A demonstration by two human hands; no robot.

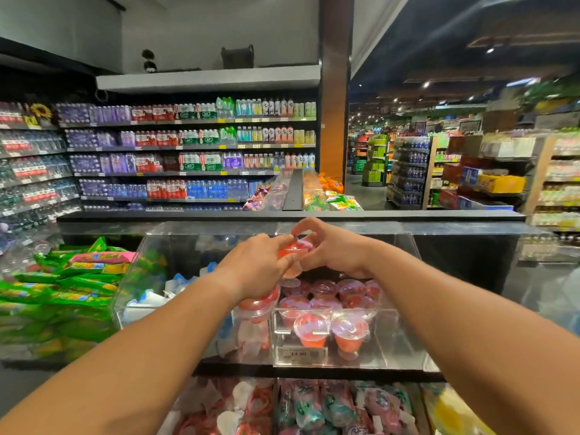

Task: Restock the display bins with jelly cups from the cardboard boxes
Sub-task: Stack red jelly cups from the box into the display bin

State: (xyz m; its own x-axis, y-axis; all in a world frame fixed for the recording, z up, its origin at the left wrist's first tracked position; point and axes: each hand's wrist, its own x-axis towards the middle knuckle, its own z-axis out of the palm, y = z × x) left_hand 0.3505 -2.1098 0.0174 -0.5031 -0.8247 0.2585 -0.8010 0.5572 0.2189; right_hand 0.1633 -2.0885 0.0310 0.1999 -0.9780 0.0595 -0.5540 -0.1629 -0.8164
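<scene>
A red jelly cup [293, 250] hangs above the clear display bin [405, 343], held between both hands. My left hand [255, 266] grips it from the left, and more red cups [262, 304] show just under that hand's palm. My right hand [335, 251] pinches the cup's rim from the right. Inside the bin, several red jelly cups [326, 312] with clear lids stand in rows, two of them at the front wall. A price tag [299, 353] sits on the bin's front. No cardboard box is in view.
A neighbouring clear bin [150, 265] to the left holds blue-and-white packets. Green snack bags [59, 287] pile up at the far left. Lower bins [298, 406] of pink and teal sweets lie below. Bottled-drink shelves [188, 152] fill the back; an aisle opens on the right.
</scene>
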